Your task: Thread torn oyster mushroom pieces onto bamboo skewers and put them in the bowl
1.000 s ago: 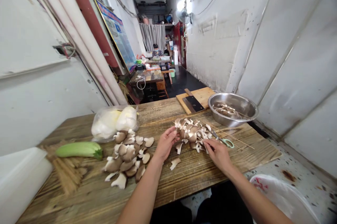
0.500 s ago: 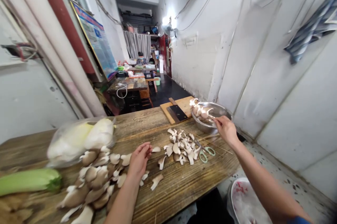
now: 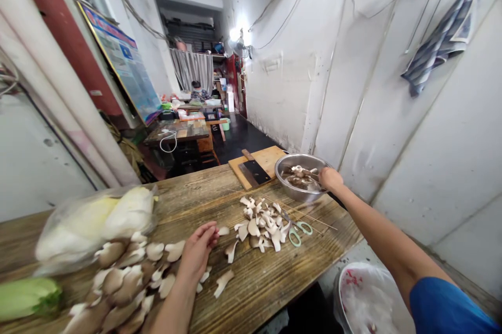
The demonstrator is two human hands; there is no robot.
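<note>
My right hand (image 3: 331,179) is closed on the end of a skewer, at the right rim of a steel bowl (image 3: 300,195). The skewered oyster mushroom pieces (image 3: 301,171) are down inside the bowl; other mushroom pieces lie beneath them. My left hand (image 3: 199,248) rests on the table with its fingers curled together. At its fingertips is a small mushroom piece (image 3: 224,231); whether they grip it is unclear. Right of that hand lies a pile of torn mushroom pieces (image 3: 261,224), and left of it whole oyster mushrooms (image 3: 121,284).
Green-handled scissors (image 3: 295,236) and thin bamboo skewers (image 3: 309,210) lie beside the pile. A cleaver (image 3: 254,173) rests on a wooden board (image 3: 272,154). Bagged white-yellow vegetables (image 3: 98,219) and a green gourd (image 3: 29,297) are at left. A lined bucket (image 3: 341,292) stands below the table's right edge.
My right hand has lowered the mushroom skewer from above the bowl's left rim into the bowl. The left hand stays beside the same mushroom piece. The whole view has shifted slightly.
</note>
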